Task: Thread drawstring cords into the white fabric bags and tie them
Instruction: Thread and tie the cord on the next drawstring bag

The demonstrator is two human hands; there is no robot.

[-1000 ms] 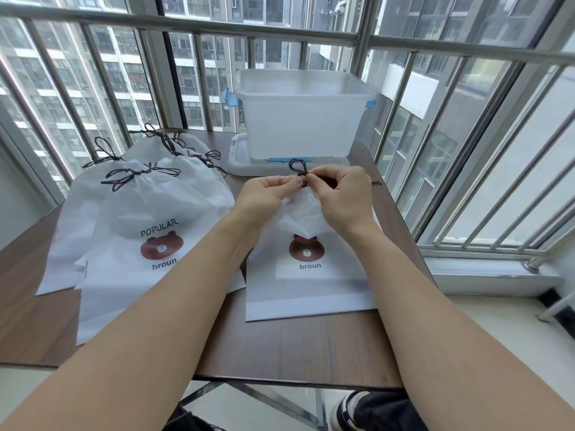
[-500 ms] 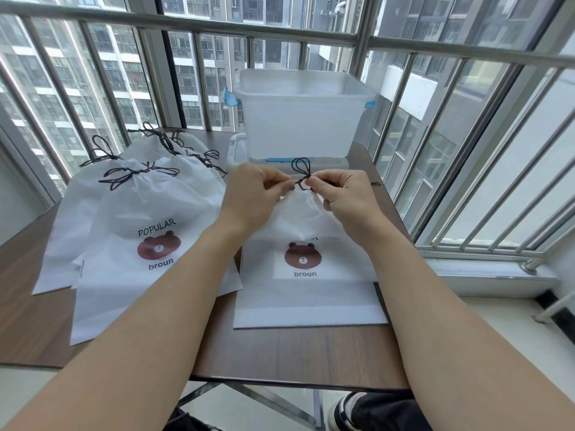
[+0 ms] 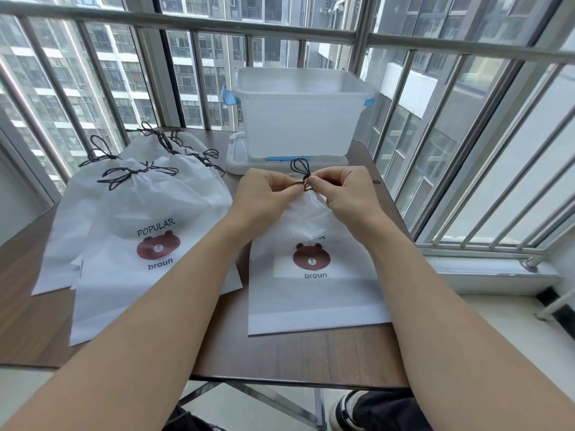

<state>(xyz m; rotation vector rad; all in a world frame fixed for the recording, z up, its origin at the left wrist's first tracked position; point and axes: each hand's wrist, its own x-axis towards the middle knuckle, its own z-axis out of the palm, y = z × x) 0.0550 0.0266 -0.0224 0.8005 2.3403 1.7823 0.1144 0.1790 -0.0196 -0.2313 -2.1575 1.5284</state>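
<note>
A white fabric bag with a brown bear print and the word "broun" lies on the brown table, its neck gathered tight. A dark drawstring cord forms a loop above the neck. My left hand pinches the cord on the left of the knot. My right hand pinches it on the right. A loose cord end pokes out past my right hand.
Several white bags with tied dark bows lie stacked on the left of the table. A translucent plastic bin with blue clips stands on its lid at the back. Metal window railings run behind and to the right.
The bag's neck has been drawn tighter and the bag shifted a little on the table. Both hands stay pinched at the knot, the cord loop standing above them.
</note>
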